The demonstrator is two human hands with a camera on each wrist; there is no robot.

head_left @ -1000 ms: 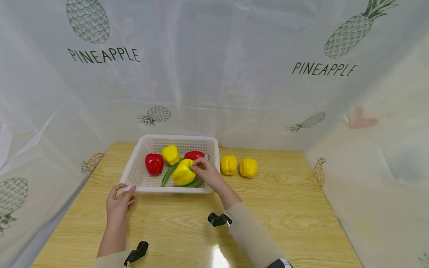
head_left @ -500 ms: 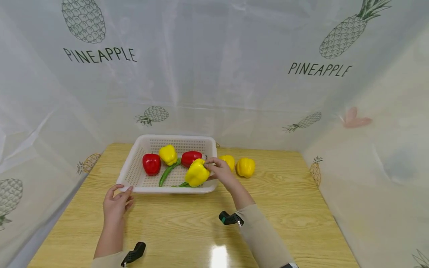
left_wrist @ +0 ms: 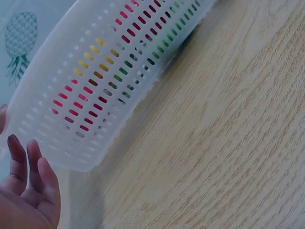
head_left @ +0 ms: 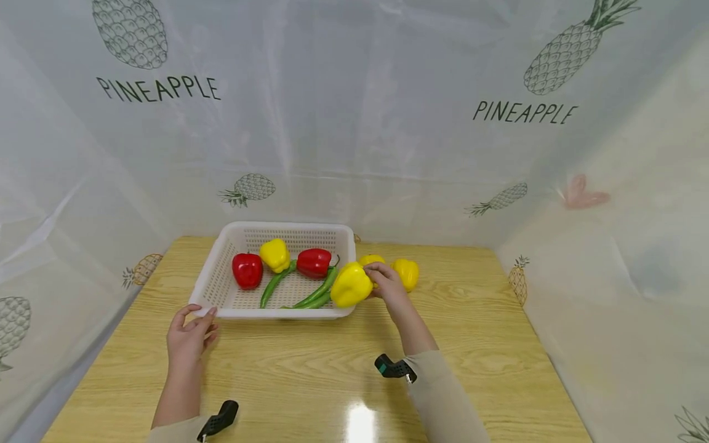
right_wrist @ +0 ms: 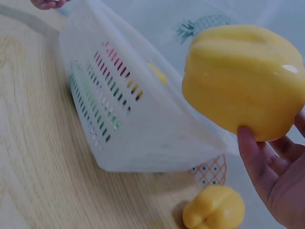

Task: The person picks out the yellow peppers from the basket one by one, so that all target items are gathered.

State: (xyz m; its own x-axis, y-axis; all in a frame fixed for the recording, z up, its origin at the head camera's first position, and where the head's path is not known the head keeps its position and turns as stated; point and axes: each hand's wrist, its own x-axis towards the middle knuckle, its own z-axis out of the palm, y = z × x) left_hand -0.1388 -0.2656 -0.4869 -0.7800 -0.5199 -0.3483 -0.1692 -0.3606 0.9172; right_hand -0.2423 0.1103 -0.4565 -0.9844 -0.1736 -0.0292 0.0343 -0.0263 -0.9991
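Note:
My right hand [head_left: 389, 288] grips a yellow bell pepper [head_left: 351, 285] by its stem end, over the right rim of a white perforated basket [head_left: 260, 314]. In the right wrist view the held pepper [right_wrist: 243, 81] hangs higher than the basket's rim, thumb against its side. My left hand [head_left: 188, 332] pinches the basket's front left corner; the left wrist view has its fingers [left_wrist: 49, 176] beside the basket wall. Inside lie a red bell pepper [head_left: 247, 271], another red one [head_left: 314, 263], a yellow one [head_left: 275, 255] and several long green chili peppers [head_left: 276, 286].
Right of the basket, two yellow bell peppers stand on the wooden table [head_left: 288, 369]: one [head_left: 372, 259] partly hidden behind the held pepper and hand, the other [head_left: 407, 274] farther right. A pineapple-print sheet [head_left: 332, 123] hangs behind the table and along its sides.
The right hand has carried the yellow bell pepper rightward from inside the basket to its right rim, uncovering green chili peppers. The left hand keeps its hold on the corner.

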